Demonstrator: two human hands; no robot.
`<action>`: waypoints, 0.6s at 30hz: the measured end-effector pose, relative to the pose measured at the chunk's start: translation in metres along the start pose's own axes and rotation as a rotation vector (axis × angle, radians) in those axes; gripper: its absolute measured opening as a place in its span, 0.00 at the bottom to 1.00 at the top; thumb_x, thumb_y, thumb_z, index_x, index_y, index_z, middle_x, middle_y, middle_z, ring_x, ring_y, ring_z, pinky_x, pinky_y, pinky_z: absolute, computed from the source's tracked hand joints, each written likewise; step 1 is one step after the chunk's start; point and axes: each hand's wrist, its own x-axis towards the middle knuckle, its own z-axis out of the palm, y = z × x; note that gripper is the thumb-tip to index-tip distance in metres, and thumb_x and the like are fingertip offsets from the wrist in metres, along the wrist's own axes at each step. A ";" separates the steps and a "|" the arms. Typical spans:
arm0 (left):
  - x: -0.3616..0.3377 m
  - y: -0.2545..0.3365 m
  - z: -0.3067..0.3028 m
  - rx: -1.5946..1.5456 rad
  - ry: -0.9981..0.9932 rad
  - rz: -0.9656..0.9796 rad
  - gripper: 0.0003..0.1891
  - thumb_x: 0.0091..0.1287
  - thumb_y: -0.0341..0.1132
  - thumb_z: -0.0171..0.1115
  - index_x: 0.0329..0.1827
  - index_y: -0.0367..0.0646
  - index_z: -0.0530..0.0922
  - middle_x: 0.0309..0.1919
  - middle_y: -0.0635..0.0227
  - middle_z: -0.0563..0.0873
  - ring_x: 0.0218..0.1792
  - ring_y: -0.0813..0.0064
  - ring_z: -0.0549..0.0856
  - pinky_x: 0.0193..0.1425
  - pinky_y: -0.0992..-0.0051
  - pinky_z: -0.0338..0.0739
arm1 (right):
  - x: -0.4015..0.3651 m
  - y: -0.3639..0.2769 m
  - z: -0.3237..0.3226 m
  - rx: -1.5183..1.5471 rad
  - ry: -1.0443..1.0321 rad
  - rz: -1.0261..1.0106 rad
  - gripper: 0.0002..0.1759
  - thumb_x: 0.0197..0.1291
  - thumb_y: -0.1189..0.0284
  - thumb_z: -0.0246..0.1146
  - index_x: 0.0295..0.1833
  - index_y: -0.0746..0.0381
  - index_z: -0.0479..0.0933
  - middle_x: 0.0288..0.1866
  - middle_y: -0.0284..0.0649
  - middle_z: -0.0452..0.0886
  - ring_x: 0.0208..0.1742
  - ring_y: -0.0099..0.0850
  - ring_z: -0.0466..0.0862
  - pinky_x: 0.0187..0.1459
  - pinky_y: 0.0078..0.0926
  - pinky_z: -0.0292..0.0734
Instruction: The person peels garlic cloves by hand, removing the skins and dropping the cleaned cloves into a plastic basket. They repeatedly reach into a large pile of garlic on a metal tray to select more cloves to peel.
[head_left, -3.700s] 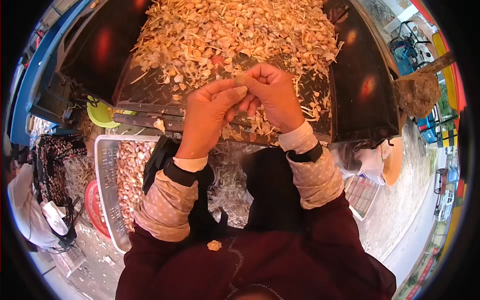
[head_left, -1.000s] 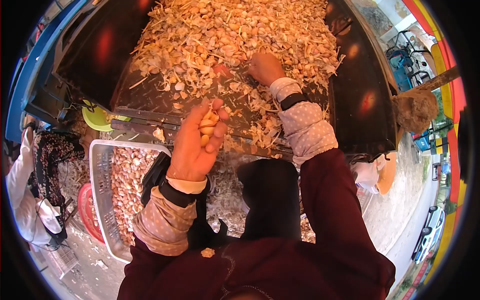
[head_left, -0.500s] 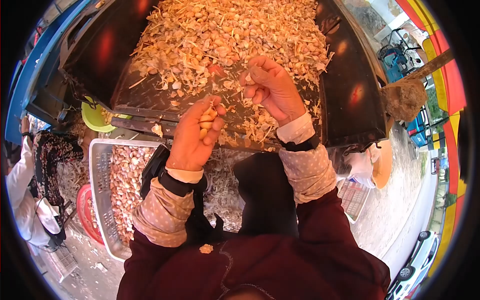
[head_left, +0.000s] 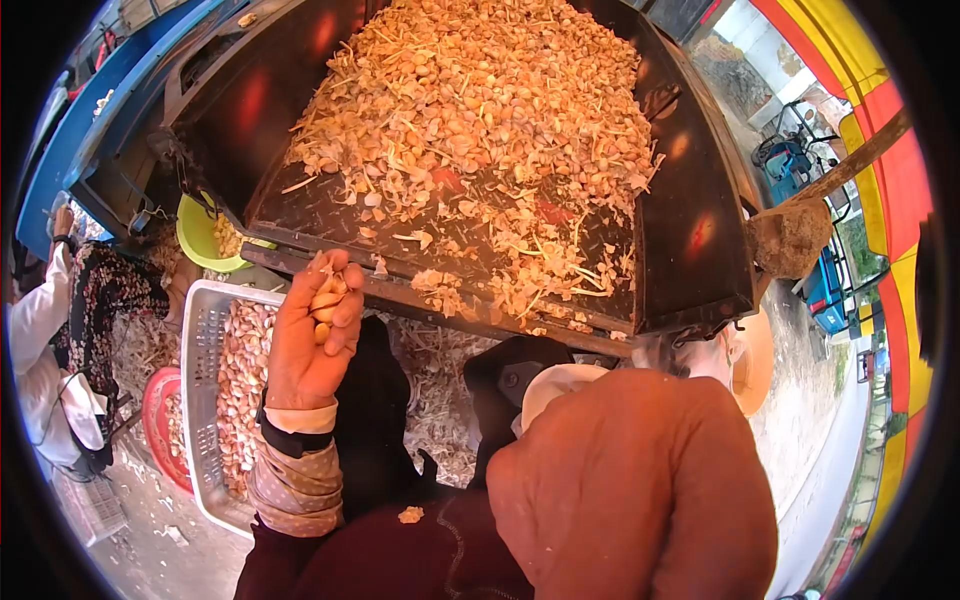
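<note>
Several garlic cloves (head_left: 325, 305) rest in my left hand (head_left: 308, 345), whose fingers are curled around them, palm up, at the front edge of a dark metal truck bed (head_left: 400, 270). My right hand (head_left: 630, 490) is raised very close to the camera and fills the lower right. Its back faces me; the fingertips are hidden, so whether it holds anything does not show. A large heap of garlic cloves and papery skins (head_left: 480, 110) covers the bed beyond both hands.
A pale perforated crate (head_left: 205, 400) of garlic cloves stands left of my legs. Near it are a lime-green basin (head_left: 200, 235) and a red basin (head_left: 158, 425). At far left sits a person in a white sleeve (head_left: 40, 320). A wooden pole (head_left: 850, 170) juts out at right.
My right hand has come back from the heap, up close to the camera. My left hand has moved left, still holding the cloves. The view has shifted slightly.
</note>
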 end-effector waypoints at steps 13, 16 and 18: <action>-0.129 0.080 -0.247 0.020 0.480 0.287 0.12 0.74 0.35 0.53 0.53 0.36 0.74 0.36 0.59 0.80 0.25 0.79 0.76 0.13 0.87 0.63 | 0.012 0.069 0.031 0.934 0.046 -0.283 0.08 0.56 0.90 0.66 0.38 0.76 0.73 0.19 0.39 0.74 0.14 0.26 0.76 0.12 0.19 0.66; -0.162 0.067 -0.312 -0.067 0.629 0.233 0.12 0.73 0.37 0.55 0.52 0.37 0.75 0.35 0.57 0.80 0.23 0.80 0.75 0.14 0.88 0.62 | -0.002 0.064 0.015 0.958 0.083 -0.058 0.09 0.58 0.85 0.67 0.40 0.79 0.74 0.28 0.46 0.81 0.22 0.25 0.82 0.15 0.19 0.72; -0.181 0.070 -0.325 -0.127 0.737 0.216 0.13 0.73 0.38 0.57 0.52 0.38 0.75 0.35 0.56 0.80 0.22 0.81 0.75 0.14 0.89 0.61 | 0.003 0.069 0.004 0.702 -0.300 0.169 0.17 0.62 0.73 0.65 0.22 0.68 0.72 0.13 0.44 0.68 0.06 0.30 0.64 0.07 0.23 0.53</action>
